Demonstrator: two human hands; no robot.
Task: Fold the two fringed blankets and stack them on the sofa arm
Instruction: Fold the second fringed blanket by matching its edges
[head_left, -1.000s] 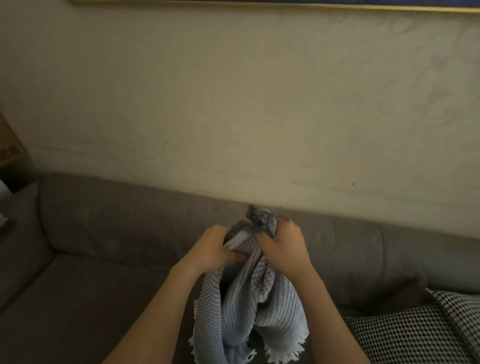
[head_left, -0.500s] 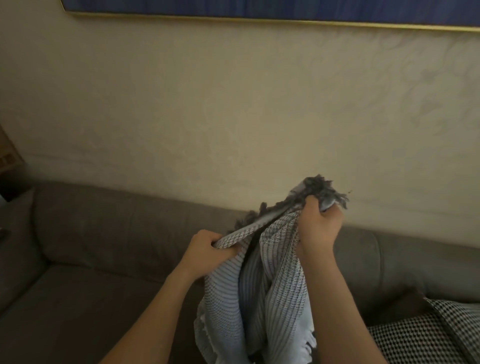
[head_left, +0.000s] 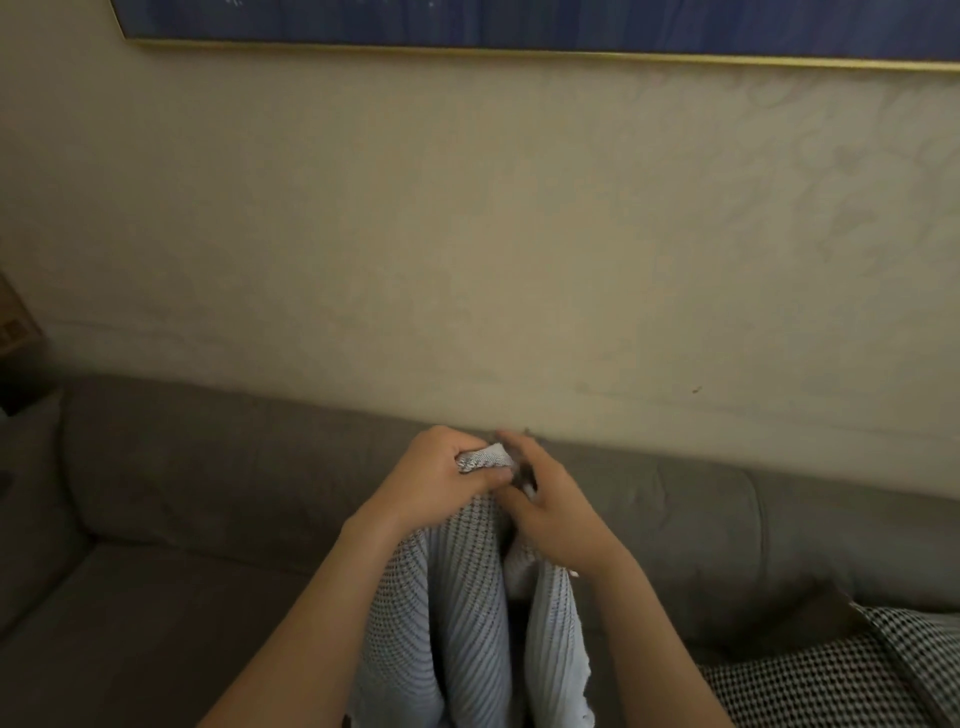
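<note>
A light blue-grey striped blanket (head_left: 467, 623) with a fringed edge hangs in folds from both my hands, in front of the grey sofa (head_left: 208, 493). My left hand (head_left: 441, 480) grips its bunched top edge, fingers curled round the cloth. My right hand (head_left: 550, 506) sits close against the left and pinches the dark fringe and cloth beside it; the fingers are blurred. The blanket's lower part runs out of the bottom of the frame. Only one blanket is in view. The sofa arm (head_left: 31, 493) is at the far left.
A black-and-white houndstooth cushion (head_left: 831, 675) lies on the sofa seat at the lower right. A beige wall rises behind the backrest, with a gold-framed blue picture (head_left: 519, 26) along the top. A brown object (head_left: 15, 322) stands at the left edge.
My right hand, raised and apart half a second ago, has come down and left to meet the left hand. The blanket's top edges are gathered together again. The view has tilted up slightly.
</note>
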